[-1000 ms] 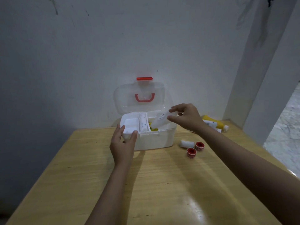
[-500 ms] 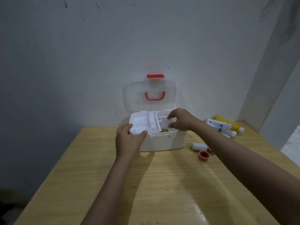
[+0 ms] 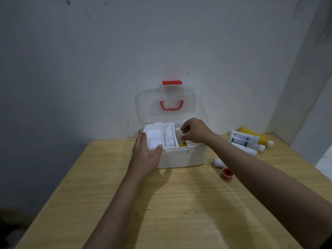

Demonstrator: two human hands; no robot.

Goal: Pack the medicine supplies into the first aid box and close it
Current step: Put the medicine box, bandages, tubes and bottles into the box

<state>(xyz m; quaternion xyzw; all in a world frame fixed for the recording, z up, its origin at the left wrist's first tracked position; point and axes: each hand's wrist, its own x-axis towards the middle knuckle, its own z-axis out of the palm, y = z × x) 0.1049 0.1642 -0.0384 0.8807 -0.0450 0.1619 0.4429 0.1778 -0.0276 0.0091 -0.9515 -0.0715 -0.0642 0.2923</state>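
Note:
The white first aid box (image 3: 181,157) stands open at the back of the wooden table (image 3: 179,203). Its clear lid (image 3: 152,108) with a red handle (image 3: 171,106) leans upright against the wall. A white roll (image 3: 168,136) lies in the tray's middle slot, and a yellow item (image 3: 182,144) shows in the right compartment. My left hand (image 3: 146,155) grips the box's front left corner, thumb over the rim. My right hand (image 3: 195,131) hovers over the right compartment with fingers curled and apart, and nothing is visible in them.
To the right of the box lie white bottles (image 3: 244,141) and a yellow bottle (image 3: 255,135) near the wall corner. A small white roll (image 3: 219,162) and a red tape roll (image 3: 227,173) lie by my right forearm. The wall stands directly behind the box.
A second ago my right hand held a white bottle over the box. It lowered it into the right compartment and now has nothing visible in it. My left hand stayed on the box.

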